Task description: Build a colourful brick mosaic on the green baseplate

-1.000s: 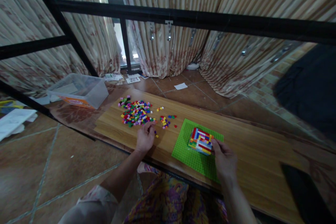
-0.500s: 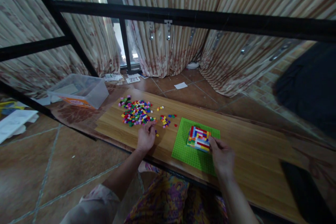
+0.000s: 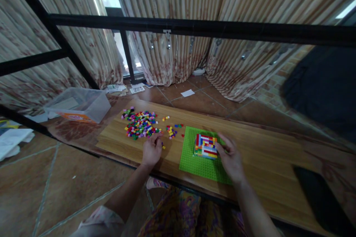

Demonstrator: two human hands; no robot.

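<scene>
Currently one brick build (image 3: 205, 145) sits on one green baseplate (image 3: 194, 164); the right hand (image 3: 230, 157) touches its right side, fingers spread. The left hand (image 3: 151, 150) curls beside one loose brick pile (image 3: 140, 124), and I cannot tell its grip.

One baseplate (image 3: 194, 163), one brick block (image 3: 206, 145), one bin (image 3: 80, 104).

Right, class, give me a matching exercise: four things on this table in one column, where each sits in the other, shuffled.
1 loose bricks
2 green baseplate
3 clear box
4 right hand

A left of the wooden board
B under the stacked block
C by the left hand
D against the block's right side

Pairs: 1-C, 2-B, 3-A, 4-D
</scene>
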